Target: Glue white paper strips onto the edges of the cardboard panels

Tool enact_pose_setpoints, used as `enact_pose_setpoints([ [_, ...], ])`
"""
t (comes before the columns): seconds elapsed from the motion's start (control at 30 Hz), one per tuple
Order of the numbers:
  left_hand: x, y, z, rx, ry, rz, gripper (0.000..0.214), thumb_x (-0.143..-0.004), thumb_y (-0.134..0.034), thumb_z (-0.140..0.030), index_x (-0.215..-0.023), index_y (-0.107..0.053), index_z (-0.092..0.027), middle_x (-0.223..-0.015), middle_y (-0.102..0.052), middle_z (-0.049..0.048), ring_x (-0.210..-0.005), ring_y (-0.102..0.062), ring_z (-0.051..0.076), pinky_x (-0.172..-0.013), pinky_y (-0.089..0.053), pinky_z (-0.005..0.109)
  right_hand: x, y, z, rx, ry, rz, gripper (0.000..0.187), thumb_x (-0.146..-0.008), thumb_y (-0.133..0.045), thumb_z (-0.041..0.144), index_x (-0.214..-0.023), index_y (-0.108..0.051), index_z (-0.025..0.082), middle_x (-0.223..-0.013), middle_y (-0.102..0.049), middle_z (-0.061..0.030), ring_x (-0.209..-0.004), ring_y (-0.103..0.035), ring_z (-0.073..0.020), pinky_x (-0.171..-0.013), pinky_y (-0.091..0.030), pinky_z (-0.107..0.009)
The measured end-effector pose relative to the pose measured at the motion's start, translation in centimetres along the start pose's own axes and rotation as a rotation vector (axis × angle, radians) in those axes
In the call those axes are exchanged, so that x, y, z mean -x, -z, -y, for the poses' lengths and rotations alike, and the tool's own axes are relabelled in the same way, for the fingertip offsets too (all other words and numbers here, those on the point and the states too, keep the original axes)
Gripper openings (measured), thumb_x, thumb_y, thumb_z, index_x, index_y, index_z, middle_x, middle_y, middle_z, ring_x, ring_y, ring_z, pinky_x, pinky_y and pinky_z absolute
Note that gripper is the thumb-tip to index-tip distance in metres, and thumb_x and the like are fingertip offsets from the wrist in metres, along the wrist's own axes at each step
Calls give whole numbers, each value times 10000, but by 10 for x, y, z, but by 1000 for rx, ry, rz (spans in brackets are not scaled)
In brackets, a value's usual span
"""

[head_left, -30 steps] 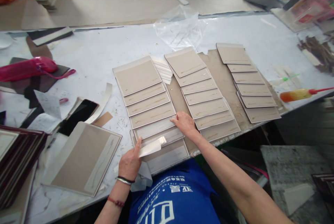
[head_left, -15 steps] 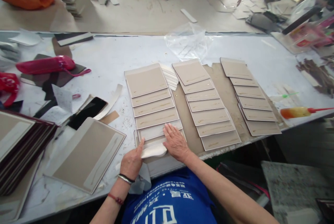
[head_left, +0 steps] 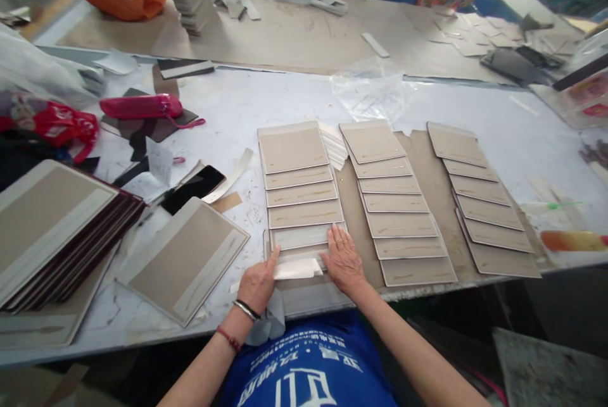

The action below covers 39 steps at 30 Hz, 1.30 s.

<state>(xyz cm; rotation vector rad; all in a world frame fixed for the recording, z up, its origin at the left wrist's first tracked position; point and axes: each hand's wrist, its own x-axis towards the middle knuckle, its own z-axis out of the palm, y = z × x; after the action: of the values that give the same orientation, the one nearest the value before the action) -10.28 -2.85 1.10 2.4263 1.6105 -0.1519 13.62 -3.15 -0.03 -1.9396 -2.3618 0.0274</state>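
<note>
Overlapping beige panels with pale edges lie in three columns. At the near end of the left column, a panel with a whitish band (head_left: 299, 238) is under both hands. My right hand (head_left: 346, 260) lies flat on its right side, fingers stretched out. My left hand (head_left: 259, 283) is at its left edge, index finger extended onto the corner; the other fingers are curled and partly hidden. Between the hands a curled white strip (head_left: 298, 269) lies across the panel, its left end next to my left hand. The middle column (head_left: 406, 225) and right column (head_left: 491, 207) show brownish streaks.
To the left are a single panel (head_left: 187, 261), a stack of dark-edged panels (head_left: 52, 223), a phone (head_left: 194, 188) and a pink pouch (head_left: 142, 106). A clear plastic bag (head_left: 368, 90) lies behind the columns, a yellow-orange bottle (head_left: 572, 241) at right. People are at the far table (head_left: 294, 37).
The view has shifted left, so things appear further right. My right hand stays flat on the panel and my left hand at its edge. The white strip looks flatter and straighter.
</note>
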Motion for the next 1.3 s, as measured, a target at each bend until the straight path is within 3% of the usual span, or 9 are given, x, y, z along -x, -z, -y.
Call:
enact_pose_setpoints([
  [0.87, 1, 4, -10, -50, 55, 36, 605, -750, -352, 26, -1344, -349, -89, -545, -550, 19, -519, -540, 133, -553, -436, 224, 1, 1, 3, -28, -4, 21, 676, -847, -447, 452, -1364, -297, 42, -1421, -291, -192, -1330, -200, -279, -1082, -109, -464],
  [1.0, 0, 11, -11, 2, 117, 128, 623, -741, -349, 27, -1349, -349, -110, -584, -611, 47, -549, -586, 155, -565, -449, 240, 0, 1, 1, -64, -11, 13, 678, -843, -456, 436, -1372, -281, 49, -1418, -297, -195, -1329, -203, -283, -1076, -127, -476],
  [1.1, 0, 24, -8, 227, 214, 141, 589, -770, -391, -50, -1349, -361, -151, -728, -683, 80, -614, -626, 179, -594, -470, 262, -2, 12, 1, -151, -32, -15, 556, -861, -432, 319, -1346, -341, 62, -1399, -341, -186, -1317, -246, -269, -1068, -173, -469],
  [1.2, 1, 44, -7, 683, 288, -20, 448, -800, -457, -248, -1238, -507, -174, -1002, -676, 100, -826, -636, 208, -718, -485, 288, -7, 36, 10, -363, -88, -66, 428, -853, -429, 242, -1249, -474, 84, -1338, -437, -176, -1271, -335, -264, -1049, -236, -464],
  [1.3, 2, 66, -13, 1151, 354, -2, 324, -735, -543, -406, -920, -662, -169, -902, -694, 65, -844, -622, 213, -766, -476, 290, -15, 67, 30, -771, -140, 50, 359, -822, -500, 295, -1139, -556, 136, -1161, -587, -138, -1082, -527, -230, -939, -400, -399],
])
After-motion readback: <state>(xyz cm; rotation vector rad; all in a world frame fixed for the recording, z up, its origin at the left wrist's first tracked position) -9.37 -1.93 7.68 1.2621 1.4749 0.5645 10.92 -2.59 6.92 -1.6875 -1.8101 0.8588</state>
